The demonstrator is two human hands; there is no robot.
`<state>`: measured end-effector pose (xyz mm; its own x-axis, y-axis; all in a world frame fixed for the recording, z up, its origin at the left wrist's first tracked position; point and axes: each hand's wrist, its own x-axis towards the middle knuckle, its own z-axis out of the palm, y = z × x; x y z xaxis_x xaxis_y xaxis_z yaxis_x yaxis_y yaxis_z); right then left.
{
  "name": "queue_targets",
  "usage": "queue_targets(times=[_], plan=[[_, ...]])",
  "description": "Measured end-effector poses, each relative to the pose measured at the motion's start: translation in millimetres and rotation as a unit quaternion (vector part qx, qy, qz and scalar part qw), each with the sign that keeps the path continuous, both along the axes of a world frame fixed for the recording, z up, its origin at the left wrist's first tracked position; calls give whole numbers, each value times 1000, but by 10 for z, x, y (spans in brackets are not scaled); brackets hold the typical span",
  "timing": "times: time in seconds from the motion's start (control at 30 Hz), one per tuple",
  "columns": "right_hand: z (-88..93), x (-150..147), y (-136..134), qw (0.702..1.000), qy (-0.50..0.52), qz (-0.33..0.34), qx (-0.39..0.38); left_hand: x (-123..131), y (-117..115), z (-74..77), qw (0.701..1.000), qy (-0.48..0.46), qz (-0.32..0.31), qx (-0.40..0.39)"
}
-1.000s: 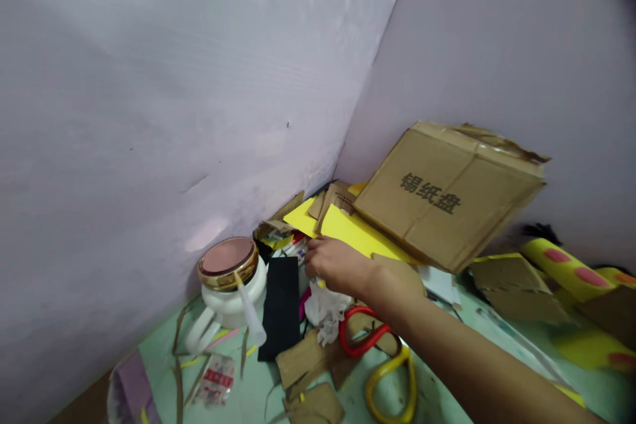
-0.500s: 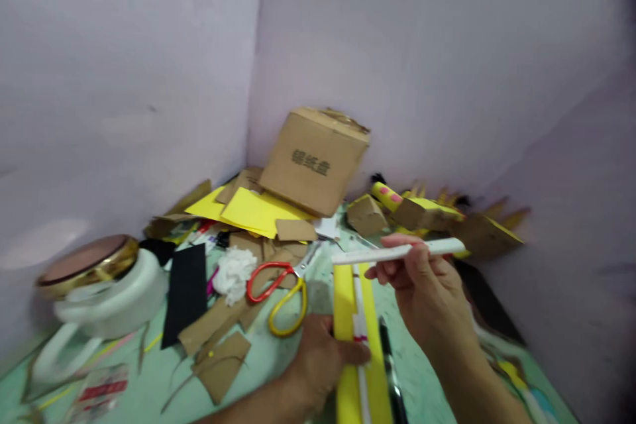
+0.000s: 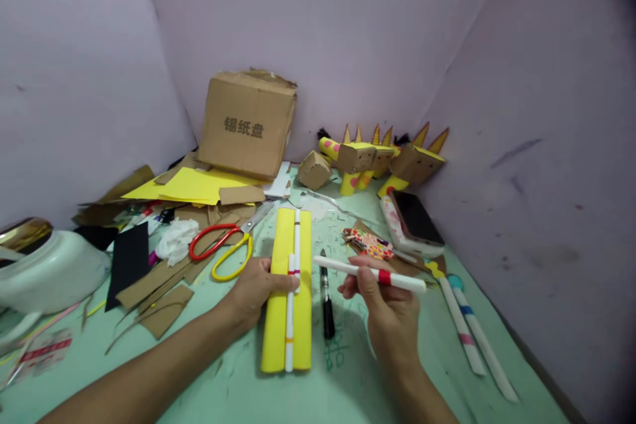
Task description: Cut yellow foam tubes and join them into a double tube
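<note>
A folded yellow paper piece lies lengthwise on the green table, with white paper sticks along its middle groove. My left hand rests on its left side, thumb pressing a stick down. My right hand pinches another white stick with a red band, held level just right of the yellow piece. A black pen lies on the table between my hands.
Red-and-yellow scissors, cardboard scraps and a black sheet lie left. A cardboard box on yellow sheets stands at the back. Cardboard figures, a phone and more sticks lie right. A white container sits far left.
The view swung right from the corner. My right hand came back from the yellow sheets holding a white stick. My left hand now holds the yellow piece, which lies nearer the middle.
</note>
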<state>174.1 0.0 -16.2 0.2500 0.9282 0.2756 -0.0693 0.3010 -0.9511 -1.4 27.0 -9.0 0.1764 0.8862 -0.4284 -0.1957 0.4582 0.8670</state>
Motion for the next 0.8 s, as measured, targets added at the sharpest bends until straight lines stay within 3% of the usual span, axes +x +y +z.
queue_targets(times=[0.13, 0.53, 0.8], plan=[[8, -39, -22, 999, -37, 14, 37, 14, 2, 7, 1000, 7, -13, -3], [-71, -92, 20, 998, -65, 2, 25, -42, 5, -42, 1000, 0, -26, 8], [-13, -103, 55, 1000, -5, -13, 21, -46, 28, -63, 999, -16, -27, 18]])
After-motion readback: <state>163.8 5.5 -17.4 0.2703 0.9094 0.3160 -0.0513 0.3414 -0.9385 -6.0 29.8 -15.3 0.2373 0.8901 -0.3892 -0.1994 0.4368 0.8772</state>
